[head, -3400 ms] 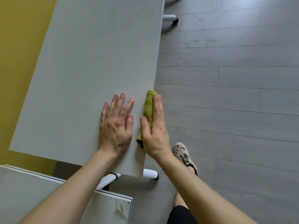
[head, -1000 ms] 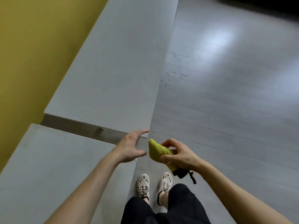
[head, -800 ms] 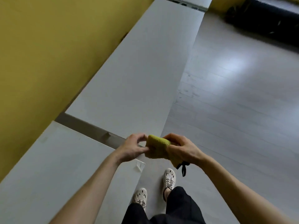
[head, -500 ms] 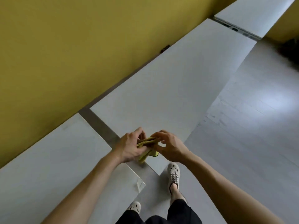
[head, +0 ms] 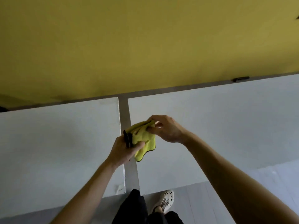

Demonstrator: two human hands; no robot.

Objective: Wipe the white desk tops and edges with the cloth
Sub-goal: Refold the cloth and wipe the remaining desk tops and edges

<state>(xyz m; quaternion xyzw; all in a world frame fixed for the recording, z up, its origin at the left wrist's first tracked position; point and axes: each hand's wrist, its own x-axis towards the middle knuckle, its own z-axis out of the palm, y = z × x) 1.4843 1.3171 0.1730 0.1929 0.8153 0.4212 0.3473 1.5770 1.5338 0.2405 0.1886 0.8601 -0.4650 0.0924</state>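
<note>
A yellow-green cloth (head: 142, 139) with a dark trim hangs in the air between both hands, partly unfolded. My left hand (head: 124, 150) grips its lower left part, where a black loop shows. My right hand (head: 166, 128) pinches its upper right corner. The cloth is held above the narrow gap (head: 127, 126) between two white desks. The left desk top (head: 56, 143) and the right desk top (head: 218, 118) lie side by side under my arms.
A yellow wall (head: 145, 42) stands right behind both desks. A small dark object (head: 240, 78) sits at the back edge of the right desk. My legs and one pale shoe (head: 165, 201) stand on the grey floor (head: 202, 202) at the gap.
The view has swung left to face the wall and both desks squarely. My hands have spread apart and opened the folded cloth out over the gap.
</note>
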